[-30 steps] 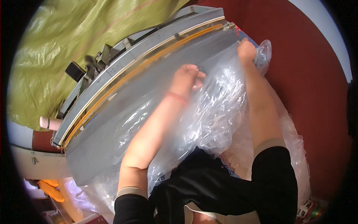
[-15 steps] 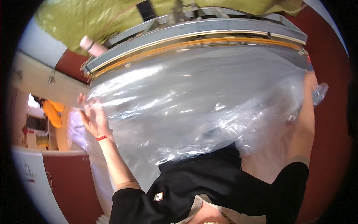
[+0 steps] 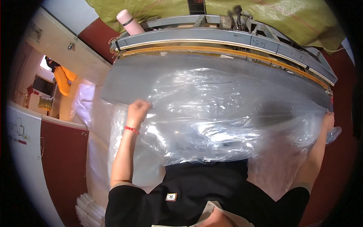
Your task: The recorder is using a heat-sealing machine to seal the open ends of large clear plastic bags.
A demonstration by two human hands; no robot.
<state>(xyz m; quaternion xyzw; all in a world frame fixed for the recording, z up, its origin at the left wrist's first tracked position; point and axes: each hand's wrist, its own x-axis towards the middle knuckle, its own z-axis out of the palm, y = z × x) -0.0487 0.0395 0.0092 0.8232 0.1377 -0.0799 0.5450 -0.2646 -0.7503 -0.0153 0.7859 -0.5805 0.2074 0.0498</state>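
Note:
A wide sheet of clear plastic film (image 3: 211,113) lies crumpled and shiny across the grey table (image 3: 128,75) in front of me. My left hand (image 3: 138,111), a red bead bracelet at its wrist, is closed in a pinch on the film's left part. At the far right, my right hand (image 3: 328,120) grips the film's edge near the table corner, and a loose bunch of film sticks out beside it. The near side of the film gathers against my black shirt and hangs below the table edge.
Along the table's back runs a long grey metal frame (image 3: 227,38) with orange strips (image 3: 181,49). A pink roll (image 3: 130,23) stands at its left end. Bundled clear plastic (image 3: 90,210) lies at lower left. Beyond a doorway is a person in orange trousers (image 3: 63,81).
My left hand, spread open before, has closed on the film and moved inward from the table's left side. The film's left edge has come rightward, baring grey table. My view has turned.

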